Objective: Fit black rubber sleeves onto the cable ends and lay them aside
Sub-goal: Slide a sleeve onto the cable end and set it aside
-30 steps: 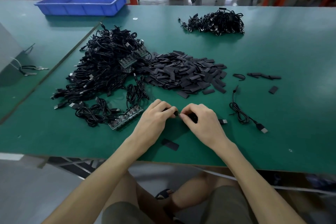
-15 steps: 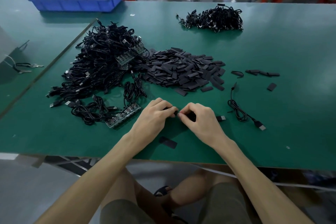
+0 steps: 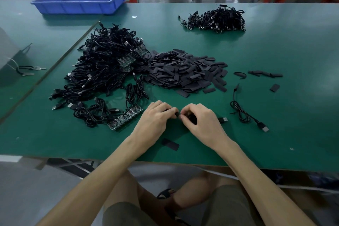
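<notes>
We see a wide green desk, and in its middle lies the sleeve heap, a flat pile of many short black rubber pieces. We place all other things from this heap.

Left of the heap and touching its edge is the biggest thing, a tangled cable pile with silver plugs. Far behind the heap and to the left stands a blue tray at the back edge of the desk. Behind the heap and to the right, well apart from it, is a smaller cable bundle.

In front of the heap, near it, are the two hands. The left hand has its fingers curled and pinches a black sleeve at the fingertips. The right hand is also curled and holds a cable; the silver plug of it comes out at the right side of this hand. The fingertips of both hands meet at the sleeve. How far the sleeve sits on the cable end, we cannot tell.

In front of the heap and to the left, just beside the left hand, lies a circuit board strip. In front and to the right lies a single coiled cable. To the right of the heap are some loose sleeves. Farthest in front of the heap, between the two wrists, one flat sleeve lies alone.
</notes>
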A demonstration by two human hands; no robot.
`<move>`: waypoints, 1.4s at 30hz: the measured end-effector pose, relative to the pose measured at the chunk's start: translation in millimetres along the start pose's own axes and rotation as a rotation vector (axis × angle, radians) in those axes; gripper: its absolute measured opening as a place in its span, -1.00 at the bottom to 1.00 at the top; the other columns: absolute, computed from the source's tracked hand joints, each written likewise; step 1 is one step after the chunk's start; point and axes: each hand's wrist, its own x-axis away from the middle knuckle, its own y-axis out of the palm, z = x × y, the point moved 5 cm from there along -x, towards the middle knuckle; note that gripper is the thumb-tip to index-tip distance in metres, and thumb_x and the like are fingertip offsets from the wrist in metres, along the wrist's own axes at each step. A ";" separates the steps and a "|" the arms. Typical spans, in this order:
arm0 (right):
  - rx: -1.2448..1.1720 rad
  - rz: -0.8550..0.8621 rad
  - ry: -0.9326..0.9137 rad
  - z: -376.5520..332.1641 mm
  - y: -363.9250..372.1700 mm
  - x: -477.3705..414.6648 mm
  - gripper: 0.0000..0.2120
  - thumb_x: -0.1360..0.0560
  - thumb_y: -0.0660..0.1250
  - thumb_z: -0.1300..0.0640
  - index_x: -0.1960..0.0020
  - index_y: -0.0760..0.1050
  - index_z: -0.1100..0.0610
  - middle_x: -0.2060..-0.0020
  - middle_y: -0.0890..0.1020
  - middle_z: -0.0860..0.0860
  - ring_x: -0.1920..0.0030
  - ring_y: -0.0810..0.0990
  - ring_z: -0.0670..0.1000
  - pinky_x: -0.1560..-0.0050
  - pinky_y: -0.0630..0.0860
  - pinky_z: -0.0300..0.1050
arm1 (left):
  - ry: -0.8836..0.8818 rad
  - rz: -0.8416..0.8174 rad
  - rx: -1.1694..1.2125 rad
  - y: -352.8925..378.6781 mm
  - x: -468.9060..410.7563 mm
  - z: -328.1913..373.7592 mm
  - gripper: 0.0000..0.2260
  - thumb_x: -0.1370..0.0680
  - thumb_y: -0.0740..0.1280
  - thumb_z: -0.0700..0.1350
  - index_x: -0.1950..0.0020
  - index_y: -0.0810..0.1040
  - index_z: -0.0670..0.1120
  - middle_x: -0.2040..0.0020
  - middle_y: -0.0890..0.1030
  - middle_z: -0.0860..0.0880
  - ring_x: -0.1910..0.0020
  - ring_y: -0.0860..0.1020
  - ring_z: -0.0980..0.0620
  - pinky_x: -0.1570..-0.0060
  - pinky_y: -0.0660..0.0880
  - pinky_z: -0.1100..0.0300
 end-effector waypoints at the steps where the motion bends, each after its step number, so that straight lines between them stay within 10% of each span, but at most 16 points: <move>1: 0.021 0.015 -0.027 -2.7 -0.6 0.7 -0.92 -0.59 0.43 0.06 -0.05 0.60 0.04 0.18 0.48 -0.27 0.11 0.48 -0.16 0.04 0.47 -0.24 | -0.005 0.000 0.003 0.9 -0.1 -0.7 -0.74 -0.50 0.35 -0.46 -0.08 0.68 -0.21 0.06 0.66 -0.09 0.11 0.57 -0.16 0.03 0.55 -0.05; 12: 0.163 0.184 -0.146 -18.9 -9.4 4.3 -0.90 -0.61 0.39 0.26 -0.08 0.63 0.27 0.08 0.68 0.10 0.03 0.61 0.13 -0.05 0.59 0.07 | -0.107 0.012 0.107 4.3 -2.6 -0.3 -0.88 -0.67 0.31 -0.18 -0.17 0.54 -0.19 -0.01 0.63 -0.05 0.03 0.50 0.03 -0.01 0.35 0.21; 42: -0.398 -0.049 0.192 12.2 -6.2 -3.8 -0.95 -0.53 0.49 0.10 0.11 0.68 -0.01 0.31 0.71 -0.07 0.32 0.57 -0.15 0.17 0.51 -0.05 | -0.027 -0.059 0.061 4.8 -4.5 3.6 -0.84 -0.64 0.33 -0.26 -0.19 0.61 -0.24 0.03 0.59 -0.13 0.02 0.56 -0.14 -0.04 0.51 -0.04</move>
